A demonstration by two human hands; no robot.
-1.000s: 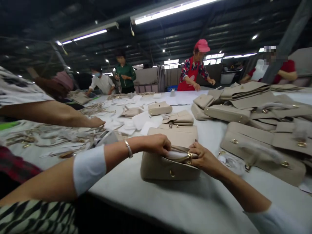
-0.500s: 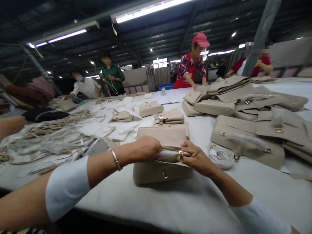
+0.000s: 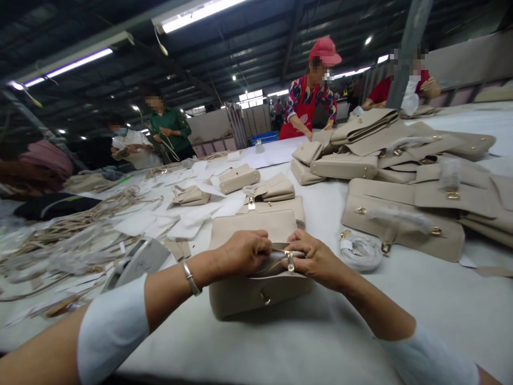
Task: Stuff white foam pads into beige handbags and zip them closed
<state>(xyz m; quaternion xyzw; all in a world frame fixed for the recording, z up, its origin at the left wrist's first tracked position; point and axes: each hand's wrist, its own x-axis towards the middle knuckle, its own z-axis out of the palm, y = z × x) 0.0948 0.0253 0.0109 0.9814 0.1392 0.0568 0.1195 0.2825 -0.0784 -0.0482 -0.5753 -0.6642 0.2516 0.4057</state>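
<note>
A beige handbag (image 3: 240, 299) stands on the white-covered table in front of me, its flap (image 3: 252, 224) folded back and its mouth parted. My left hand (image 3: 244, 254) is closed at the opening, fingertips down at the inner edge; what they pinch, if anything, is hidden. With thumb and fingers, my right hand (image 3: 316, 259) grips the bag's rim at the right end, beside a gold-coloured buckle (image 3: 290, 261). A gold turn-lock (image 3: 265, 297) shows on the front panel. Pale lining or paper is partly visible inside.
Beige bags lie piled at the right (image 3: 401, 214), near a plastic-wrapped coiled strap (image 3: 360, 251). Left are a grey box-like holder (image 3: 138, 262), tangled straps (image 3: 80, 224) and white sheets (image 3: 188, 224). Several people work beyond the table, one in a red apron (image 3: 298, 115).
The view has shifted slightly, so the bag appears lower and further left. My left hand has turned a little over the opening. My right hand keeps its grip on the rim.
</note>
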